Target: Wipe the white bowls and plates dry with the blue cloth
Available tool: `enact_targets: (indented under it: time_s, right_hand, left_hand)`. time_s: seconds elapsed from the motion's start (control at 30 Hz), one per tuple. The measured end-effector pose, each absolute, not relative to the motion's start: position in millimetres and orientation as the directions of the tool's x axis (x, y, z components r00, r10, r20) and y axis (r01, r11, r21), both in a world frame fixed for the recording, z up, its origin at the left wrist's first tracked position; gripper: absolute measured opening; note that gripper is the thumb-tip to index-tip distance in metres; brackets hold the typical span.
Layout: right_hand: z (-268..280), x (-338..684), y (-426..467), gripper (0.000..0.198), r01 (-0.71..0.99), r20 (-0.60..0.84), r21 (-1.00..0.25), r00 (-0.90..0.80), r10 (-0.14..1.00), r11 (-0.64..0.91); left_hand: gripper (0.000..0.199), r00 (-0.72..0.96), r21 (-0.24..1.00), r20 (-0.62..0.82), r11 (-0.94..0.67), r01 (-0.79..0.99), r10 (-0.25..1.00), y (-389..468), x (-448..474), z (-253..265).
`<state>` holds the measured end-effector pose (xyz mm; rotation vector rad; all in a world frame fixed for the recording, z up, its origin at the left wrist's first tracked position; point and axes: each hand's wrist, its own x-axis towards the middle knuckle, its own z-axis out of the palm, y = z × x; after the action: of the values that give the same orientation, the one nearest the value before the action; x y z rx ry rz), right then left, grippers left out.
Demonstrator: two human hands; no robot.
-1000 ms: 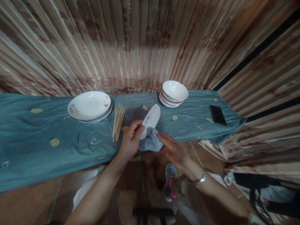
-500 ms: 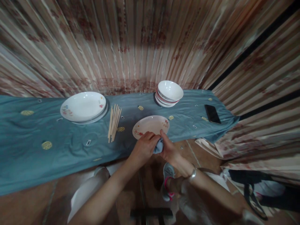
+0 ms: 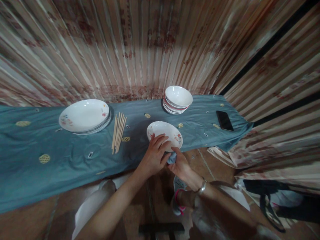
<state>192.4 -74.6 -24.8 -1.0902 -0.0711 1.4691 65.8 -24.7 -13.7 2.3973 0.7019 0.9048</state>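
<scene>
A white oval plate (image 3: 168,130) with floral sprigs is held at the table's front edge, its inside facing up. My left hand (image 3: 158,151) grips its near left side, the fingers spread over the inner face and the thumb low by the rim. My right hand (image 3: 182,164) is closed around a bunched blue cloth (image 3: 172,158) at the near right rim, with its thumb up against the edge. The plate's underside and part of the cloth are hidden by my hands.
On the blue tablecloth (image 3: 70,156) are stacked oval plates (image 3: 85,115), several chopsticks (image 3: 119,133), stacked bowls (image 3: 178,96) and a black phone (image 3: 225,120). A pleated curtain (image 3: 140,50) hangs behind. A stool (image 3: 161,228) stands below, near a person's shoe (image 3: 178,193).
The plate has turned, and its floral sprigs have shifted. My left hand has left the cloth and spread its fingers over the plate. The cloth stays in my right hand.
</scene>
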Motion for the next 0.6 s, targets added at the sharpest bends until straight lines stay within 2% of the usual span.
enact_targets:
  time_s: [0.1, 0.2, 0.27, 0.43, 0.6]
  right_hand:
    - [-21, 202, -70, 0.014, -0.779, -0.624, -0.587, 0.261, 0.736, -0.222]
    - [-19, 212, -65, 0.013, -0.767, -0.623, -0.610, 0.311, 0.718, -0.197]
    - [-20, 218, -61, 0.015, -0.758, -0.605, -0.631, 0.346, 0.717, -0.167]
    - [-27, 231, -59, 0.023, -0.738, -0.569, -0.663, 0.390, 0.724, -0.123]
    - [-25, 238, -61, 0.014, -0.752, -0.601, -0.641, 0.371, 0.708, -0.150]
  left_hand:
    - [0.050, 0.535, 0.669, 0.453, -0.669, 0.324, 0.713, -22, 70, -29]
    - [0.068, 0.465, 0.845, 0.290, -0.452, 0.286, 0.837, -22, 79, -49]
    - [0.070, 0.503, 0.912, 0.208, -0.353, 0.210, 0.839, -22, 86, -58]
    - [0.070, 0.530, 0.953, 0.168, -0.275, 0.129, 0.831, -21, 102, -67]
    - [0.068, 0.516, 0.967, 0.155, -0.236, 0.095, 0.843, -19, 112, -69]
